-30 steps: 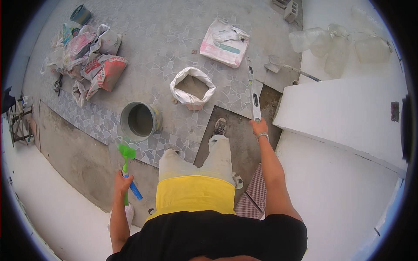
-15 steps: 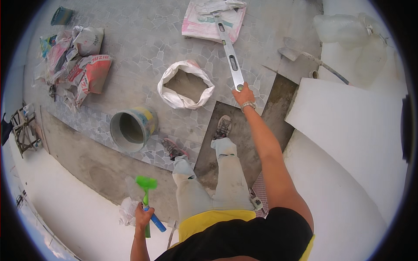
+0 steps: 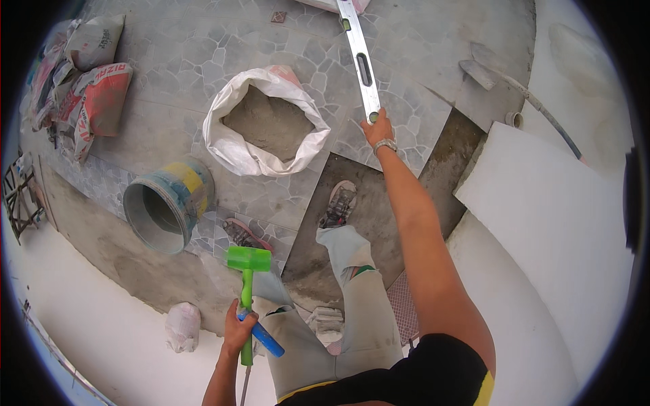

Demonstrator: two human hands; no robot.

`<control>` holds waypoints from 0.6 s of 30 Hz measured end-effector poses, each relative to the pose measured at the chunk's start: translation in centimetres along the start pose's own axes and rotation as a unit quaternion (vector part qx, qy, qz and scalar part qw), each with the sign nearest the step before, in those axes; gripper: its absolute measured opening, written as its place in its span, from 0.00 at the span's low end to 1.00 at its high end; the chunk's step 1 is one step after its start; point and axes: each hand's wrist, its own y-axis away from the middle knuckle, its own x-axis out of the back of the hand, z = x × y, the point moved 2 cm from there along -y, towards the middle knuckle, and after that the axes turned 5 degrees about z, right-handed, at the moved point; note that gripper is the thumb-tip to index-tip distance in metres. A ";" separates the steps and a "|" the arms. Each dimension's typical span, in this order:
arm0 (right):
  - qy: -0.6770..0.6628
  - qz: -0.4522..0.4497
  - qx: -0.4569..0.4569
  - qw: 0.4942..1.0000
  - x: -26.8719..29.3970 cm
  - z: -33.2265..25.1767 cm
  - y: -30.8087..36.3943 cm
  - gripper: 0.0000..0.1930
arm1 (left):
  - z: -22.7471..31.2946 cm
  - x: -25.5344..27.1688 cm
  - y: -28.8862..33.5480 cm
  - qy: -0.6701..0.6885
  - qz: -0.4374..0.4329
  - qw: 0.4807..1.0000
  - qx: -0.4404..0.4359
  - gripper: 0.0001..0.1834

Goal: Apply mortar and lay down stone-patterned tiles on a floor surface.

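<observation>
My left hand [image 3: 237, 329] is closed round the green handle of a rubber mallet [image 3: 248, 258], its head upward above my leg. A tool with a blue grip [image 3: 268, 340] is in the same hand, slanting across the mallet's handle; its working end is hard to make out. Out in front, my right hand [image 3: 378, 132] grips the near end of a silver spirit level [image 3: 357, 51], which points away from me over the patterned tiles [image 3: 406, 108]. By my feet a bare, recessed strip of grey concrete [image 3: 308, 254] borders the tile edge.
An open white sack [image 3: 233, 157] of grey powder stands ahead, beside a grey-and-yellow bucket [image 3: 198, 186]. Cement bags [image 3: 108, 101] lie far left. At right are a shovel [image 3: 481, 73], a short pipe piece [image 3: 514, 120] and a white wall [image 3: 542, 183].
The view has come lower and nearer, so sack and bucket look larger and further left. My left hand has brought the mallet rightward, over my leg. My right hand keeps hold of the level.
</observation>
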 end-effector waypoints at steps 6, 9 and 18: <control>0.002 0.055 0.043 0.998 -0.5 -1.9 -8.9 0.44 | 4.2 -6.7 -2.7 -0.085 -0.106 0.986 -0.097 0.20; -0.026 0.111 0.066 0.991 -0.7 -0.8 -8.2 0.42 | 5.1 -9.5 -4.3 -0.107 -0.118 0.973 -0.165 0.22; -0.479 -0.444 -0.221 0.724 4.6 11.1 21.4 0.23 | 15.3 -25.4 -9.5 -0.112 -0.154 0.922 -0.338 0.25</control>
